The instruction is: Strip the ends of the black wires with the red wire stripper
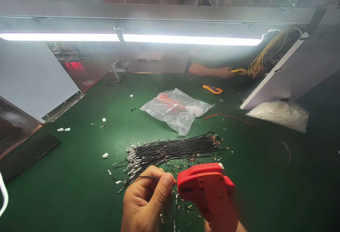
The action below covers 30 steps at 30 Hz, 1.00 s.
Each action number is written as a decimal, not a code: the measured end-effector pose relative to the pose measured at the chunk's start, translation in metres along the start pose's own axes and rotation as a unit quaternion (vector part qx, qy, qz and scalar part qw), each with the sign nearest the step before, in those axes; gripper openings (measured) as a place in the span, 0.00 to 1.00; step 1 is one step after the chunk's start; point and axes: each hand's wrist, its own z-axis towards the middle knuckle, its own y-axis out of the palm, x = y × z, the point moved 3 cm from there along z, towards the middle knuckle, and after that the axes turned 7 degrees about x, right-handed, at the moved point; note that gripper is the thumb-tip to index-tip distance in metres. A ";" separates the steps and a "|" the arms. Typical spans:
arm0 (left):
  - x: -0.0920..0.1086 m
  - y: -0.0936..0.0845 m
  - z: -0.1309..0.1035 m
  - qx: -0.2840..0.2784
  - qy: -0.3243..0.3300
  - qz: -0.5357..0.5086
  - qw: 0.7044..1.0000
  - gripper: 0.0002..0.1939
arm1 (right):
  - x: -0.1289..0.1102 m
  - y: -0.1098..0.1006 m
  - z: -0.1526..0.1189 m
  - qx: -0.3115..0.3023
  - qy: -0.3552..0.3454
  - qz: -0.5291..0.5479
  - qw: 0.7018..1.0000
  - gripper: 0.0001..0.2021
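My left hand [148, 200] pinches a thin black wire [145, 177] between thumb and forefinger. One end of that wire meets the nose of a red wire stripper [207, 186]; whether the jaws grip it I cannot tell. Wrapped round the stripper's handles, my right hand [240, 227] shows only in part at the bottom edge. Just beyond both hands lies a bundle of black wires [175, 148], with metal terminals at the left ends and bare copper at the right. Short black offcuts [183, 166] and loose terminals are scattered around the stripper.
A clear plastic bag [177, 109] with something red inside lies mid-table. Yellow wire strippers [212, 89] and a red wire [239, 118] are to the right, near a bag of pale parts [278, 115]. Opposite, a co-worker's hand [225, 72] holds a yellow tool. A lamp [186, 39] hangs above.
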 end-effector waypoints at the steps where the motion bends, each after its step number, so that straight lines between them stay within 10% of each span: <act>1: -0.001 0.000 0.000 -0.004 -0.014 -0.026 1.000 0.22 | 0.002 0.003 0.002 -0.001 -0.002 0.000 1.000 0.28; 9: -0.001 -0.002 0.004 -0.010 -0.078 -0.044 0.996 0.24 | 0.018 0.022 0.009 -0.005 -0.006 -0.011 1.000 0.12; 20: -0.024 -0.008 0.016 -0.034 -0.144 -0.061 0.987 0.31 | 0.073 0.048 0.037 0.053 -0.010 -0.026 0.998 0.15; 30: -0.022 -0.008 0.017 -0.014 -0.120 -0.024 0.992 0.27 | -0.003 0.028 -0.021 -0.049 0.012 -0.053 0.997 0.14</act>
